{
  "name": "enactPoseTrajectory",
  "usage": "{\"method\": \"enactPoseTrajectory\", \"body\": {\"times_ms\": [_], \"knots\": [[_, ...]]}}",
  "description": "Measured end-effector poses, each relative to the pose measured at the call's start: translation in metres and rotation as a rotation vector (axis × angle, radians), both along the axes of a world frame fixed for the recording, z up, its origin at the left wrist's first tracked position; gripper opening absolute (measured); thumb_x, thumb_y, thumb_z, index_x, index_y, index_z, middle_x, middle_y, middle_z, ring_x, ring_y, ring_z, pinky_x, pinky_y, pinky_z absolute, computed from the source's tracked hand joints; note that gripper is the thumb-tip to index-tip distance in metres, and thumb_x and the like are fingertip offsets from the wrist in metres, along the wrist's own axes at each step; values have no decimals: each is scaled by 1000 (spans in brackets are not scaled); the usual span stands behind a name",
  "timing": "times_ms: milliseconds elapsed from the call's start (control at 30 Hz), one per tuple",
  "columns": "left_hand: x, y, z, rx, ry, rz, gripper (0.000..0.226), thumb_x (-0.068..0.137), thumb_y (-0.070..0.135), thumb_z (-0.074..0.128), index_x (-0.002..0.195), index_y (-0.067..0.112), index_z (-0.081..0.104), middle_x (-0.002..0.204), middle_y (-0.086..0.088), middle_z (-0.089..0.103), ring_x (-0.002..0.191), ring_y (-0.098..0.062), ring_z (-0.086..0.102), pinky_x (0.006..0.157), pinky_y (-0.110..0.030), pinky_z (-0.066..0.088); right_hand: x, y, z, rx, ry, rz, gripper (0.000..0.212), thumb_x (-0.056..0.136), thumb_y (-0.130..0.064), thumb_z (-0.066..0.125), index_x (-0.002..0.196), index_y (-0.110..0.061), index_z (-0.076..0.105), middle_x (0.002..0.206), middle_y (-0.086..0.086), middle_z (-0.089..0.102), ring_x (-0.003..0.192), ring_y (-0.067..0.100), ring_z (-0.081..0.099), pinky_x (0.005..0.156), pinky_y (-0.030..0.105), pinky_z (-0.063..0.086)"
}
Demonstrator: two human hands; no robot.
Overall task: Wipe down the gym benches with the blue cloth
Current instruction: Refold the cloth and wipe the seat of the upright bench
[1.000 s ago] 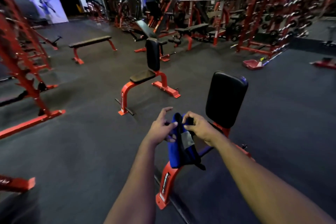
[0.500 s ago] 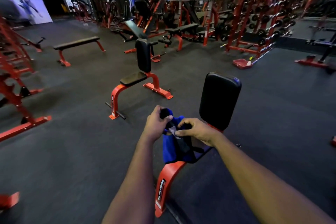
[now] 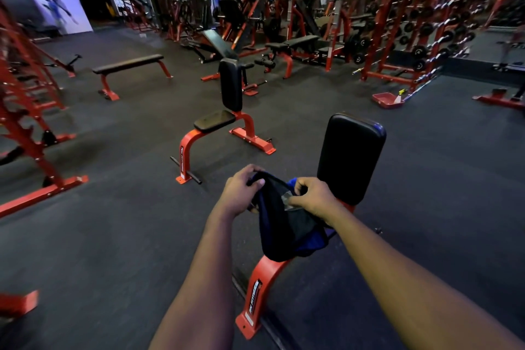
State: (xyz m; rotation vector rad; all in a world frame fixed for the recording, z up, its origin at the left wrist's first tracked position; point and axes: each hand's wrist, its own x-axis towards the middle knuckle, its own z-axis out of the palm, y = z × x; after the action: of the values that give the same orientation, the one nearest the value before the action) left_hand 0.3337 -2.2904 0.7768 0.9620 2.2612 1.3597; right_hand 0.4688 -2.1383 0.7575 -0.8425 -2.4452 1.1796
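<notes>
While both arms reach out, the left hand point(image 3: 240, 192) and right hand point(image 3: 314, 197) are closed on the top edge of the blue cloth point(image 3: 287, 231), which hangs between them over the seat of the near bench point(image 3: 350, 156), its backrest upright at 1 o'clock. A second bench point(image 3: 224, 119) stands at 11 o'clock, well apart, with bare dark floor point(image 3: 113, 236) between them and wide at 9 o'clock

Both hands grip blue cloth point(image 3: 287, 230) above near bench point(image 3: 350, 156): left hand point(image 3: 241, 192) pinching top left edge, right hand point(image 3: 311, 197) pinching top right. Second upright bench point(image 3: 227, 111) beyond it, flat bench point(image 3: 130, 64) farther left.
</notes>
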Motion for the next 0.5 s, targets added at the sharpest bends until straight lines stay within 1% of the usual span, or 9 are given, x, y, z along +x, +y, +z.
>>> {"method": "enactPoseTrajectory", "body": {"times_ms": [67,133,167,200,300,367,400,433,500], "knots": [[10,8,5,5,-20,24,11,95,12,58,102,20,62,90,-11,68,64,-24,67,47,-44,58,-6,-8,-1,78,7,12,34,69,-15,81,60,-19,48,58,-6,51,52,5,42,49,20,32],[20,15,8,15,-79,41,4,97,13,56,100,13,55,83,-19,65,47,-25,65,43,-42,57,-10,-11,-2,93,25,25,30,69,-15,81,63,-20,52,62,-3,57,56,7,48,48,15,34],[24,18,9,14,-93,57,7,97,15,57,101,12,53,82,-21,64,43,-25,64,42,-39,56,-10,-11,-2,68,24,38,28,69,-16,82,65,-20,54,66,-2,62,59,9,52,50,14,36],[26,19,11,17,-108,83,13,96,20,59,100,11,52,83,-21,64,42,-26,63,41,-38,55,-10,-10,-1,24,20,59,27,69,-18,84,67,-21,57,69,-1,65,61,9,55,54,17,41],[28,22,15,18,-157,180,32,87,34,71,98,12,52,94,-16,61,51,-31,67,41,-41,56,-5,-8,9,-67,-33,206,20,73,-25,85,81,-24,67,84,-1,72,75,8,64,73,26,50],[28,23,15,-17,-137,234,42,79,42,77,96,16,50,96,-12,59,64,-35,68,42,-42,56,-3,-7,17,-40,-76,300,13,81,-19,78,91,-26,72,95,-2,71,87,8,65,85,26,50],[27,23,14,-48,-104,263,43,76,43,79,96,19,49,98,-12,59,72,-37,68,46,-44,58,-2,-7,19,-63,-70,322,16,85,-11,73,96,-22,73,97,-2,71,88,7,64,86,23,49],[26,23,12,-72,-68,291,42,75,41,78,96,21,48,101,-12,60,79,-37,68,53,-46,59,-1,-9,21,-106,-49,336,21,86,-2,68,99,-18,73,94,-3,70,86,4,62,83,19,49],[24,22,10,-108,-26,325,34,77,29,72,100,24,47,105,-14,60,85,-39,67,62,-48,60,2,-9,19,-169,0,319,31,84,10,62,99,-17,70,87,-4,67,74,0,58,73,18,47]]}}
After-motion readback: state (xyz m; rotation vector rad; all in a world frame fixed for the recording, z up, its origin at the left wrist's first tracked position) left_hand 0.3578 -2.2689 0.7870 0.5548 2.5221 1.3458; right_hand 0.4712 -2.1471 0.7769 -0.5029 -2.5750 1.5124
